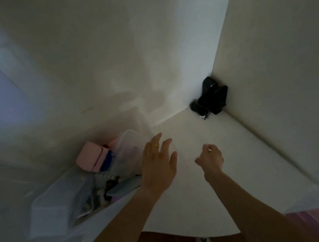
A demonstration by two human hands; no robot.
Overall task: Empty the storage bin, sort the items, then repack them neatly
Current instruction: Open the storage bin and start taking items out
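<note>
bin (pixel 67 193) just left of spread left-hand fingers (pixel 158 141)

The white surface (pixel 217 184) runs into a corner where two pale walls meet. At its left end sits a clear plastic storage bin (pixel 51 205), crowded with blurred items. Far back in the corner a black object (pixel 210 97) stands on the surface, touching both walls.

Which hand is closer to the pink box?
Left. The left hand hovers just right of the pink box, over the bin's edge; the right hand is farther right, above the white surface.
</note>
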